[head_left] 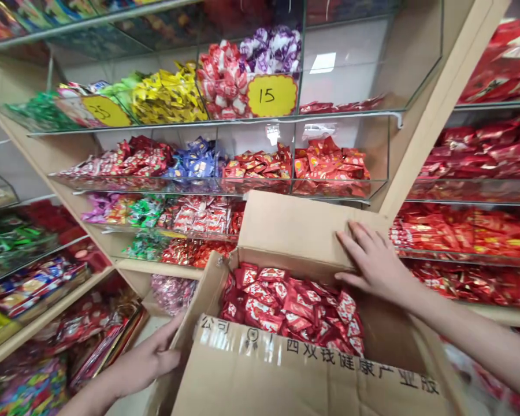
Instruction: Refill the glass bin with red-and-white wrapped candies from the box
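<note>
We have an open cardboard box low in the middle, at six o'clock, full of red-wrapped candies. Our right hand lies flat, fingers spread, on the far flap, pressing it back toward twelve o'clock. Our left hand at seven o'clock grips the box's left flap, fingers wrapped on its edge. Behind, glass shelves carry heaps of sweets, with a yellow price tag reading 15 at twelve o'clock.

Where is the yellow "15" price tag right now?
In the head view, the yellow "15" price tag sits upper centre on the glass shelf front, beside the red-and-white candies and below the purple candies.
</note>
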Tool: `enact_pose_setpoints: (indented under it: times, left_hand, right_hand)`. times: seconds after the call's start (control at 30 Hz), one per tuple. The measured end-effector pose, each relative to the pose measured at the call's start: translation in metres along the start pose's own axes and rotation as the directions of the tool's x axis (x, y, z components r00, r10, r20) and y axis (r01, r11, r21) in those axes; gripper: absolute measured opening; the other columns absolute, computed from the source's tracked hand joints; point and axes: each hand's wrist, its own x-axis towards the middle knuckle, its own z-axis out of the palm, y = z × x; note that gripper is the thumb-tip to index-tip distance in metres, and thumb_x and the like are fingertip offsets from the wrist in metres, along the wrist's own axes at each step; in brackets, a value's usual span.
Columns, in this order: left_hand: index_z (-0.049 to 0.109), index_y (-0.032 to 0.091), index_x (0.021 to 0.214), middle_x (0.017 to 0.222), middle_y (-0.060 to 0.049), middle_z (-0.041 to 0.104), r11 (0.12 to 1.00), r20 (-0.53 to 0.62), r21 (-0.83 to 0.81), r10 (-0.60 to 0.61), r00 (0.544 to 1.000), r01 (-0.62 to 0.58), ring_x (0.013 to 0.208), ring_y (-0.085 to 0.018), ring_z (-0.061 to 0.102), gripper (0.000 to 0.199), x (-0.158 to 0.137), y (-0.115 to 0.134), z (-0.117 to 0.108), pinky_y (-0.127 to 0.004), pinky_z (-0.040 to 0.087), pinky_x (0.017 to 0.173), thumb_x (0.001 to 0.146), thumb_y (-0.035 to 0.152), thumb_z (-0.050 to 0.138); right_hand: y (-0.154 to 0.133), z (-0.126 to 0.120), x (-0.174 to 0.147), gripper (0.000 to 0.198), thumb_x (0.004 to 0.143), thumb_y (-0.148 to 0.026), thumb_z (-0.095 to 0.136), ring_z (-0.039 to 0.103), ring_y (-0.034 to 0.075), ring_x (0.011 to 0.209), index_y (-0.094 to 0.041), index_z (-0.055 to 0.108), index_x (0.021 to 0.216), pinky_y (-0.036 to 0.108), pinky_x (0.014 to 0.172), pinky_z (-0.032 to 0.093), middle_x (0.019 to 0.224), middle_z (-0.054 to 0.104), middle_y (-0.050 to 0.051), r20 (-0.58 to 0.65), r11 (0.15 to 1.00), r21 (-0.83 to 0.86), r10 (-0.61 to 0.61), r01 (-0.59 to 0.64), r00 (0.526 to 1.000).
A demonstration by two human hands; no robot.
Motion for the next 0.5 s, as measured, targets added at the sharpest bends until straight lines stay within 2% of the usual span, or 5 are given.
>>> enact_pose_setpoints:
  times: [0.07, 0.13, 0.23, 0.37, 0.5]
  left_hand:
    - [0.006, 0.006, 0.135, 0.139, -0.008, 0.01, 1.0, 0.001, -0.005, 0.029, 1.0, -0.029, 0.127, -0.024, 0.011, 0.075, -0.013, -0.004, 0.001, -0.032, 0.008, 0.105, 0.073, 0.03, 0.043]
    - [0.003, 0.006, 0.135, 0.139, -0.009, 0.012, 0.999, -0.004, -0.032, 0.035, 0.999, -0.036, 0.126, -0.026, 0.013, 0.078, -0.025, -0.01, 0.003, -0.033, 0.01, 0.105, 0.074, 0.031, 0.043]
    - [-0.002, 0.008, 0.135, 0.139, -0.01, 0.012, 0.995, -0.008, -0.091, 0.028, 1.0, -0.028, 0.126, -0.027, 0.014, 0.08, -0.034, -0.016, 0.005, -0.035, 0.013, 0.105, 0.075, 0.035, 0.044]
    - [-0.002, 0.02, 0.136, 0.14, -0.004, 0.009, 0.978, -0.044, -0.173, 0.111, 0.993, -0.117, 0.127, -0.022, 0.012, 0.076, -0.026, -0.001, 0.016, -0.031, 0.019, 0.104, 0.078, 0.031, 0.046]
    - [-0.01, 0.023, 0.134, 0.139, -0.008, 0.011, 0.953, -0.095, -0.176, 0.231, 0.968, -0.245, 0.127, -0.024, 0.011, 0.1, -0.007, 0.029, 0.031, -0.034, 0.023, 0.103, 0.067, 0.029, 0.064]
  right_hand:
    - [-0.001, -0.003, 0.011, 0.08, 0.07, -0.053, 0.051, 0.027, 0.035, 0.122, -0.006, 0.028, 0.13, 0.051, 0.093, 0.029, 0.133, 0.029, 0.024, 0.069, 0.999, 0.042, -0.032, 0.029, 0.997]
    - [-0.005, -0.008, 0.013, 0.067, 0.075, -0.046, 0.048, 0.04, 0.03, 0.115, -0.008, 0.033, 0.128, 0.043, 0.091, 0.037, 0.127, 0.041, 0.02, 0.189, 0.984, 0.154, -0.123, 0.094, 0.974]
    - [-0.014, -0.02, 0.011, 0.041, 0.082, -0.032, 0.039, 0.058, 0.023, 0.094, -0.018, 0.045, 0.12, 0.033, 0.079, 0.045, 0.11, 0.059, 0.01, 0.384, 0.925, 0.354, -0.282, 0.142, 0.879]
    - [-0.024, -0.021, 0.011, 0.031, 0.08, -0.028, 0.04, 0.061, 0.023, 0.081, -0.023, 0.055, 0.107, 0.031, 0.069, 0.045, 0.091, 0.066, 0.006, 0.482, 0.896, 0.431, -0.331, 0.109, 0.811]
    - [-0.017, 0.005, 0.008, 0.024, 0.075, -0.028, 0.046, 0.061, 0.023, 0.077, -0.019, 0.061, 0.092, 0.029, 0.067, 0.044, 0.086, 0.067, 0.007, 0.575, 0.886, 0.462, -0.267, -0.038, 0.773]
